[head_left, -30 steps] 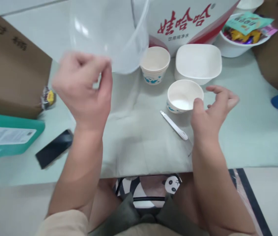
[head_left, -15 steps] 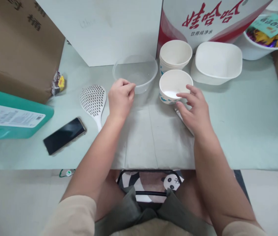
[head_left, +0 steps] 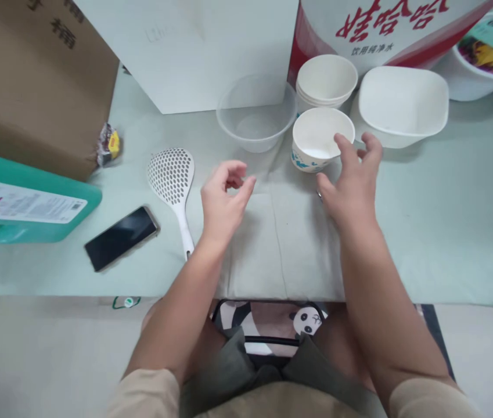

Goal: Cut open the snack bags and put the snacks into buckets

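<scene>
My left hand [head_left: 224, 197] hovers over the pale cloth with its fingers loosely curled and apart, holding nothing. A clear plastic bowl [head_left: 256, 113] stands on the table beyond it, apart from the hand. My right hand [head_left: 351, 183] is spread open beside a small paper cup [head_left: 322, 139] with blue print, fingertips at its right rim. A white slotted ladle [head_left: 172, 183] lies to the left of my left hand. The small white utensil that lay by the cup is mostly hidden under my right hand.
A stack of paper cups [head_left: 327, 81] and a white square bowl [head_left: 403, 104] stand behind. A white bowl of snacks [head_left: 485, 64] sits far right. A phone [head_left: 122, 237], a teal box [head_left: 24, 203], a brown carton [head_left: 32, 81] and a white box [head_left: 211, 46] are left and back.
My left hand set the clear bowl down on the table, let go and drew back toward me. My right hand moved over the white utensil, beside the cup.
</scene>
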Tool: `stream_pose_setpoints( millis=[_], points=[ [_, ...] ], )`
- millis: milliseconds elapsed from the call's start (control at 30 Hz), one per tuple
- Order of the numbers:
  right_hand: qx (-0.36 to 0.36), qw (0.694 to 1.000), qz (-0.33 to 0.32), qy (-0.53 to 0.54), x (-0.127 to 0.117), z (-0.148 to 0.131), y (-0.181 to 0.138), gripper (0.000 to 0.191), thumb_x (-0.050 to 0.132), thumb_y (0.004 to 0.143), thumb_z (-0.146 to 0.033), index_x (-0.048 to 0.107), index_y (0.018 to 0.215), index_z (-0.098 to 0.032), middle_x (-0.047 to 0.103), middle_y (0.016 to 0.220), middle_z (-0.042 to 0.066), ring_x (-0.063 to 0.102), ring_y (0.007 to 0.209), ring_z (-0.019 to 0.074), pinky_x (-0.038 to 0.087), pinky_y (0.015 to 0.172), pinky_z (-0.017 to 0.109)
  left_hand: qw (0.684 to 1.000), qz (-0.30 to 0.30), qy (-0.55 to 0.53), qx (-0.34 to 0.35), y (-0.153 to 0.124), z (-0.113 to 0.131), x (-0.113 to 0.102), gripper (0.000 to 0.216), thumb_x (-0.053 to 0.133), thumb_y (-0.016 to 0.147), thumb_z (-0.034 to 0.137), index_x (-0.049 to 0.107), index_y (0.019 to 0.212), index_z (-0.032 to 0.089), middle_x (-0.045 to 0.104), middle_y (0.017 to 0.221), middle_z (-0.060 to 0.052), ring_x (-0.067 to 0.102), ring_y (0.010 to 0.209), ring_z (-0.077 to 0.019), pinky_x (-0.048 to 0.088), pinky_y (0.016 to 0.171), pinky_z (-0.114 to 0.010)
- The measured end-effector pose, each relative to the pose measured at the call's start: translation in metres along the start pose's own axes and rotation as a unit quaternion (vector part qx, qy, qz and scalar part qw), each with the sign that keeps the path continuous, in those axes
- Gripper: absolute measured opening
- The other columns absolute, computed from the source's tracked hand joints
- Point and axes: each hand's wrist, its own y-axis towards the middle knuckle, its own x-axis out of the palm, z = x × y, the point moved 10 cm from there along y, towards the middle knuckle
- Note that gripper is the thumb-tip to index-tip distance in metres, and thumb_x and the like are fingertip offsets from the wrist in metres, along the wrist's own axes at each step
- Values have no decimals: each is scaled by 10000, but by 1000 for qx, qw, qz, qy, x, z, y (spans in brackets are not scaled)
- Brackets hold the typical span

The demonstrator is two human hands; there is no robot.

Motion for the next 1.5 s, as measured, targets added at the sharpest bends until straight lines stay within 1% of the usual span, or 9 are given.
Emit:
stream_pose_setpoints(
  millis=[167,333,533,733,900,1000,1133,1333,1500],
  points=[
    [-32,995,-44,86,-13,-54,-18,647,684,843,-266,513,1465,-302,501,1519,171,654,1249,355,568,1028,581,977,-1,-123,-177,-34,-28,-22,254,780,828,443,777,815,190,774,743,-34,695,625,-126,561,585,-245],
    [-52,976,-113,177,12,-109,-41,472,671,842,-270,617,1311,-259,687,1312,122,766,961,247,649,805,423,964,58,-132,-222,-46,-54,-69,255,814,806,407,730,752,172,756,678,-33,695,586,-118,539,552,-215],
    [-72,948,-234,206,59,-154,-73,335,657,861,-290,664,1191,-233,773,1125,96,778,858,225,648,764,405,919,127,-248,-280,-50,-76,-116,148,693,883,270,692,1021,216,769,1192,-46,764,965,-123,580,839,-220],
    [-188,921,-276,201,138,-268,-50,288,607,878,-254,656,1160,-226,753,1166,91,755,952,230,638,834,407,880,149,-323,-315,-42,-95,-166,385,404,980,485,561,1244,253,620,1483,-101,627,1394,-251,562,1045,-358],
    [-291,905,-310,11,241,-381,-16,480,578,892,-110,604,1354,-236,642,1389,100,704,1180,287,604,1009,467,840,194,-374,-343,-47,-111,-190,406,376,956,464,542,1256,247,640,1421,-118,599,1422,-268,551,1073,-411],
    [-317,880,-350,-52,287,-420,-6,600,465,938,-69,508,1502,-268,479,1578,68,635,1331,305,575,1046,481,820,210,-391,-361,-51,-113,-192,397,373,952,439,527,1262,245,634,1398,-111,604,1411,-266,545,1073,-415],
    [-311,869,-374,-96,318,-434,6,471,389,1038,-84,611,1438,-197,539,1534,48,619,1363,300,487,1135,483,810,194,-395,-387,-52,-115,-188,417,315,961,422,514,1272,229,603,1421,-111,612,1404,-243,540,1081,-377],
    [-286,906,-308,-46,267,-410,12,350,526,1031,-164,647,1351,-236,656,1406,56,650,1298,268,524,1140,490,817,179,-412,-362,-45,-113,-184,398,293,987,457,548,1186,226,649,1335,-99,640,1369,-241,543,1076,-380],
    [-240,953,-145,113,128,-313,-22,224,537,1023,-269,679,1195,-289,725,1229,82,708,1077,207,621,909,354,803,100,-443,-386,-49,-98,-139,281,531,957,461,582,1093,220,680,1308,-91,647,1339,-260,530,1054,-375]
  ],
)
